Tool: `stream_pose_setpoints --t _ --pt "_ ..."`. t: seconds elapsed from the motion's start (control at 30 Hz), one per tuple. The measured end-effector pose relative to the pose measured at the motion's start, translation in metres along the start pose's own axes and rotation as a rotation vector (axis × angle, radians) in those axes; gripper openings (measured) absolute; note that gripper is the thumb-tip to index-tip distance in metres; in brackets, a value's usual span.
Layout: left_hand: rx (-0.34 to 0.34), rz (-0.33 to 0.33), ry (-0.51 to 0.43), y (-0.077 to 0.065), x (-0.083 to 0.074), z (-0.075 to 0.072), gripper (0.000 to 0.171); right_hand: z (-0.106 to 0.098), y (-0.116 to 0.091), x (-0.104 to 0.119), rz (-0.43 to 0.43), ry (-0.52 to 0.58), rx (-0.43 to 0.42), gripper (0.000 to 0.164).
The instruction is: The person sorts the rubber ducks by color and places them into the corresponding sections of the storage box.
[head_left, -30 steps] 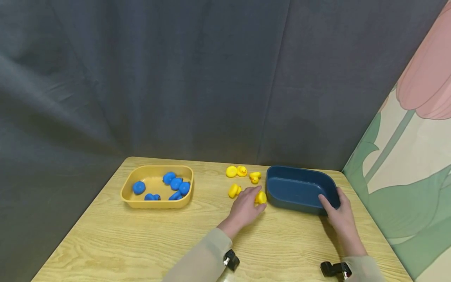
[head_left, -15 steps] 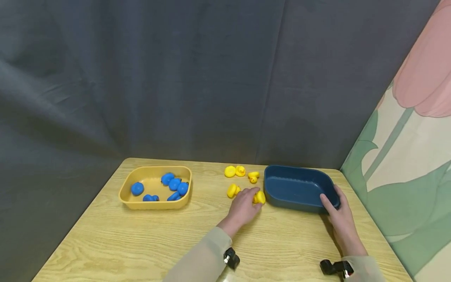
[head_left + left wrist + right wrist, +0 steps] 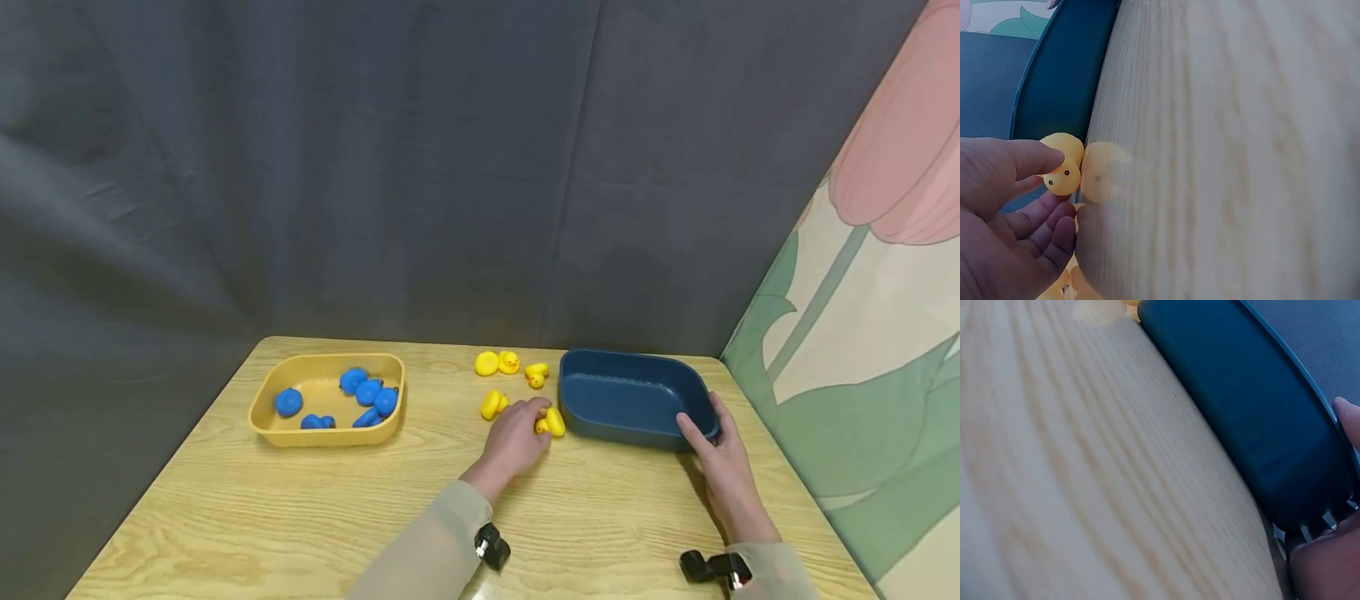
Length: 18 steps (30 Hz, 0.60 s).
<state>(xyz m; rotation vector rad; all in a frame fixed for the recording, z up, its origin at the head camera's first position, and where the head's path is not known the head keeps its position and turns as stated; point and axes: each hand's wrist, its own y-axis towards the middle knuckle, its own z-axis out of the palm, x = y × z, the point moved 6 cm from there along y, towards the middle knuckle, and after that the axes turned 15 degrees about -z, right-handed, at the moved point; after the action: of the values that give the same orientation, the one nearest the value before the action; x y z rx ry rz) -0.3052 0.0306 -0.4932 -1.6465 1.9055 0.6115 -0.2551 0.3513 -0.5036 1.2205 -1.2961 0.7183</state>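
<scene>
In the head view, my left hand (image 3: 514, 437) is at a yellow rubber duck (image 3: 553, 422) beside the near left corner of a dark blue tray (image 3: 622, 433). The left wrist view shows the thumb against this rubber duck (image 3: 1062, 181) on one side and curled fingers on the other, with its face toward the camera. My right hand (image 3: 720, 458) grips the tray's right end, thumb over the rim and fingers along the outer wall. The right wrist view shows the tray wall (image 3: 1241, 406) low on the table, its bottom edge along the wood.
Another yellow duck (image 3: 492, 405) lies just left of my left hand. Several more yellow ducks (image 3: 508, 362) are farther back. A yellow tray (image 3: 270, 435) with several blue ducks (image 3: 288, 402) stands at the left. A grey curtain (image 3: 420, 208) hangs behind the wooden table (image 3: 300, 517).
The head view has shifted slightly. More of the yellow duck shows beside my left fingers, its head turned toward them. My right hand keeps its grip on the blue tray.
</scene>
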Motion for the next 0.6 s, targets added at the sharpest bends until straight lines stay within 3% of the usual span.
stream_pose_setpoints --t 0.4,0.6 --pt "-0.007 0.004 -0.044 -0.001 0.003 -0.004 0.046 -0.002 -0.002 -0.002 -0.009 -0.024 -0.001 0.093" --pt "-0.046 0.013 -0.092 -0.006 0.001 -0.013 0.049 -0.001 -0.002 -0.003 -0.004 -0.034 0.005 0.093"
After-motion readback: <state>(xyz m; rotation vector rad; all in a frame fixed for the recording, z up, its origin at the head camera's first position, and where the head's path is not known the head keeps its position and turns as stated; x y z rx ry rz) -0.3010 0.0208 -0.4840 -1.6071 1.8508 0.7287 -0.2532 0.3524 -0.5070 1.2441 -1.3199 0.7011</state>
